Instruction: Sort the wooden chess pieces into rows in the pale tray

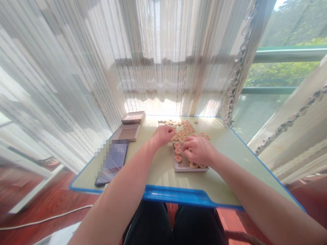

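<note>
A shallow open box (pixel 184 164) in front of me holds round wooden Chinese chess pieces. Red-marked pieces (pixel 178 150) line its left side, and dark-marked pieces (pixel 194 164) lie at its near right. My right hand (pixel 199 149) is over the box with its fingers curled down; another piece (pixel 190 149) shows between them. What its fingertips hold, if anything, is hidden. Beyond the box, my left hand (pixel 164 133) has its fingers bent together beside the loose pieces (pixel 181 134) on the table. Its fingertips are too small to show what they grip.
A dark tablet (pixel 114 161) lies at the table's left edge. Behind it are an open box part (pixel 129 132) and another box (pixel 133 117). The pale table (pixel 230 170) has a blue rim (pixel 176 195). Sheer curtains (pixel 163 44) hang behind it.
</note>
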Demonstrator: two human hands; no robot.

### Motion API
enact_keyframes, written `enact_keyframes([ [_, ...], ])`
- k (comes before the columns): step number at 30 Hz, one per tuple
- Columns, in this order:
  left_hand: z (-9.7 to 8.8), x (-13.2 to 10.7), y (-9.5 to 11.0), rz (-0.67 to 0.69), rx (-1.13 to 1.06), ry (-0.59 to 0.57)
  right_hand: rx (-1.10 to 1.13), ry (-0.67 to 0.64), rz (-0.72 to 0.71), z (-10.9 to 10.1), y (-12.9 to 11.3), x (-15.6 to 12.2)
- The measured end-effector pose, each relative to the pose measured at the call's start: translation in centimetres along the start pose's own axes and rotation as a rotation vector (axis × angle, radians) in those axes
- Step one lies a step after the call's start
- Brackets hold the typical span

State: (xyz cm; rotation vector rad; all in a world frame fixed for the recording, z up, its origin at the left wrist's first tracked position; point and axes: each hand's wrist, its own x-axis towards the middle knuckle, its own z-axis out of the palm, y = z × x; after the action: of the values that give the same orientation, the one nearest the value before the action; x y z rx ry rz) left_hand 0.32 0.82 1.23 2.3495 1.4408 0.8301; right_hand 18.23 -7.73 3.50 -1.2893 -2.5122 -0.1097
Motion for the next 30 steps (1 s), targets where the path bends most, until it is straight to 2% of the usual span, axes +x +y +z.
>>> enact_keyframes([
  [6,-0.1,-0.1,0.2,0.003,0.021,-0.038,-0.028,-0.024,0.051,-0.2,0.3,0.0],
  [17,-1.1,-0.4,0.6,-0.06,0.295,-0.086,-0.046,-0.031,0.033,0.4,0.4,0.0],
  [30,-1.2,-0.6,0.8,-0.069,0.327,-0.084,-0.041,-0.059,0.002,0.4,0.3,0.0],
])
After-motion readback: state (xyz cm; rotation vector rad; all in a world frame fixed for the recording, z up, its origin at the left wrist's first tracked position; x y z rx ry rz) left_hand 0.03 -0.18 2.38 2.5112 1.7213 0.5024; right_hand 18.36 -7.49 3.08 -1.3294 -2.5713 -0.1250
